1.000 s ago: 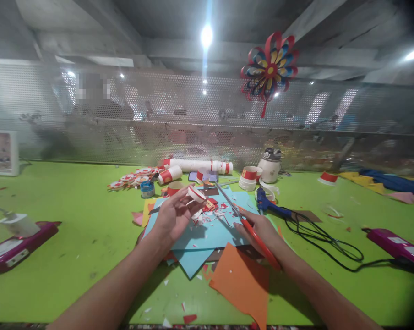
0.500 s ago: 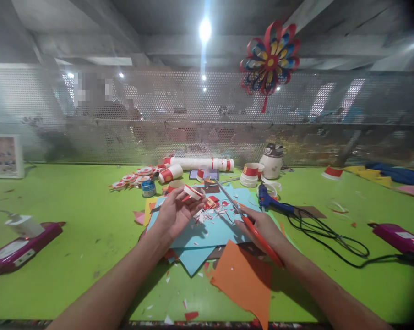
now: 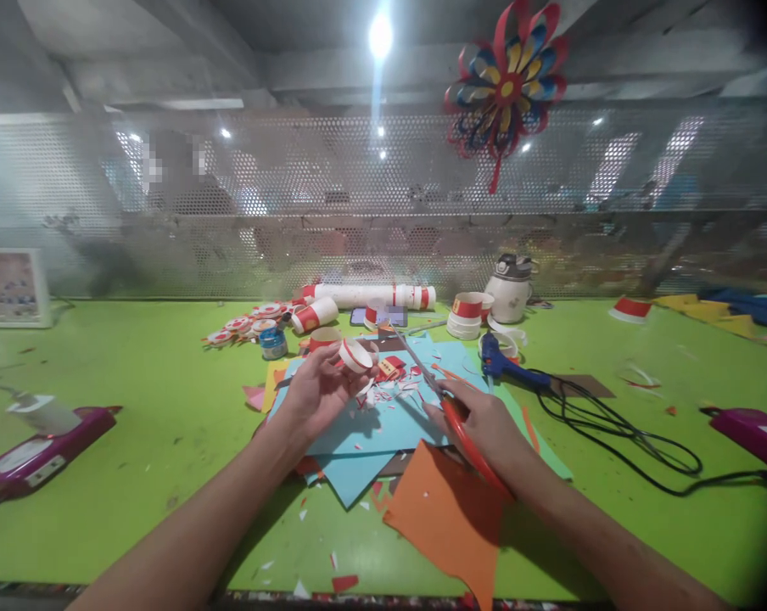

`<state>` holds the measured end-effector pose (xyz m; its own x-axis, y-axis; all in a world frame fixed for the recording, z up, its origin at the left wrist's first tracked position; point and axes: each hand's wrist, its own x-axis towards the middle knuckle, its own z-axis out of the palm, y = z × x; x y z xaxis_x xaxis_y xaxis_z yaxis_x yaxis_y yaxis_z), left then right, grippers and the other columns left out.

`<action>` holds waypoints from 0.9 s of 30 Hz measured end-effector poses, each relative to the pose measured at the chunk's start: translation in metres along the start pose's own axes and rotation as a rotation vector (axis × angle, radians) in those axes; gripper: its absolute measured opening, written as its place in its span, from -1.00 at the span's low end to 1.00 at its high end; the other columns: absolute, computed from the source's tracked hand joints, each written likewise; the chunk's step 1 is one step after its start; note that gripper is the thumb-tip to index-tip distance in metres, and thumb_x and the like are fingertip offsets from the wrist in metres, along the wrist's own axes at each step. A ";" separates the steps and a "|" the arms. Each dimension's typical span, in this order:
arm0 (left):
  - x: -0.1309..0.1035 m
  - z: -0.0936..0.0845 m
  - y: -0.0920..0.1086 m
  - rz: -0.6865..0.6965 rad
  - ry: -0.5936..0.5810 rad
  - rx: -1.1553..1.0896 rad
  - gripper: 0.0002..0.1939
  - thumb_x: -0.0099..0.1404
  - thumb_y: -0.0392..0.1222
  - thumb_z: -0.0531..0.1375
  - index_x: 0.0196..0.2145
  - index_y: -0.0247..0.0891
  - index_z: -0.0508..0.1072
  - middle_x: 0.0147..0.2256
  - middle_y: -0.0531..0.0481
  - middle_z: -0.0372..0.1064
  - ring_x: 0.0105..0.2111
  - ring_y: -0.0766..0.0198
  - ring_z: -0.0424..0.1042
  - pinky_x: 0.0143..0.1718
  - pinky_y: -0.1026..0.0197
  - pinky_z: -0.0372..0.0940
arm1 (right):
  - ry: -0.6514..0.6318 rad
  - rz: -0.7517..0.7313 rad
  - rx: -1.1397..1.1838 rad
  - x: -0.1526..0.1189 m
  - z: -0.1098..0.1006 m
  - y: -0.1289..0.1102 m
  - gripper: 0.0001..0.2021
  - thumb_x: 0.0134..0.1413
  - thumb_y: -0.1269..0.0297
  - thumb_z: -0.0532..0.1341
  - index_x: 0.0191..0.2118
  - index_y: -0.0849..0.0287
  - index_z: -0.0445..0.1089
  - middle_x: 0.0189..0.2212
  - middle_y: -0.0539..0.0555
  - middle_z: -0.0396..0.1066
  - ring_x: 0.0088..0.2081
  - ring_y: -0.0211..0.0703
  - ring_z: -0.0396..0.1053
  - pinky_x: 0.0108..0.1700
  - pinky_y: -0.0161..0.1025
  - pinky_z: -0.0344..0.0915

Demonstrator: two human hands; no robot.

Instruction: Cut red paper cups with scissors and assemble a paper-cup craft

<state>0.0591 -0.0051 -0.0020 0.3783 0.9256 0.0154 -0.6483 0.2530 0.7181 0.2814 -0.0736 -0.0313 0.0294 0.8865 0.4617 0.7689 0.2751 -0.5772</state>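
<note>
A short white cup ring with a red edge (image 3: 356, 355) is held in the fingers of my left hand (image 3: 320, 389), its round face turned toward me. My right hand (image 3: 478, 420) grips the orange-handled scissors (image 3: 465, 434), whose blades point up and to the left, apart from the ring. Below both hands lie light blue paper sheets (image 3: 358, 437) with small red and white scraps (image 3: 383, 392) on them. Nearer to me is a torn orange sheet (image 3: 444, 518).
Behind the hands stand stacked paper cups (image 3: 465, 316), a blue jar (image 3: 272, 343), a phone (image 3: 393, 317) and a white bottle (image 3: 509, 290). A blue glue gun (image 3: 507, 367) with a black cable lies right. Power strips (image 3: 46, 454) sit at the sides.
The ring in my left hand has tilted, so its round face shows more. My right hand and the scissors have shifted slightly left. The whole view has moved a little.
</note>
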 end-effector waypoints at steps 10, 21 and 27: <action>-0.007 -0.007 -0.003 0.055 -0.144 0.161 -0.48 0.11 -0.29 0.20 0.07 -0.25 0.40 -0.11 -0.21 0.49 -0.15 0.05 0.48 -0.24 0.15 0.38 | -0.075 0.029 0.265 -0.007 -0.003 -0.013 -0.66 -0.05 0.33 0.09 -0.10 0.18 0.41 -0.55 0.00 0.37 -0.56 -0.22 0.28 -0.51 -0.35 0.25; -0.008 -0.010 0.001 -0.065 -0.250 0.193 -0.57 0.17 -0.10 0.18 -0.04 -0.37 0.48 -0.27 -0.29 0.50 -0.41 0.11 0.48 -0.49 0.25 0.30 | -0.256 0.061 0.293 -0.007 -0.023 -0.015 -0.62 0.04 0.12 0.20 -0.06 0.23 0.40 -0.51 0.01 0.38 -0.52 -0.20 0.29 -0.47 -0.31 0.29; -0.006 -0.008 -0.003 -0.006 -0.243 0.178 -0.64 0.20 -0.23 0.19 -0.03 -0.34 0.47 -0.14 -0.27 0.47 -0.25 0.11 0.49 -0.36 0.25 0.34 | -0.150 0.061 0.263 0.007 -0.030 -0.013 -0.60 0.03 0.03 0.24 -0.09 0.21 0.42 -0.51 0.00 0.36 -0.48 -0.18 0.29 -0.43 -0.29 0.27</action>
<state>0.0533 -0.0093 -0.0101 0.5430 0.8240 0.1617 -0.5276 0.1850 0.8291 0.2909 -0.0815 -0.0006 -0.0386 0.9440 0.3276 0.5765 0.2889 -0.7643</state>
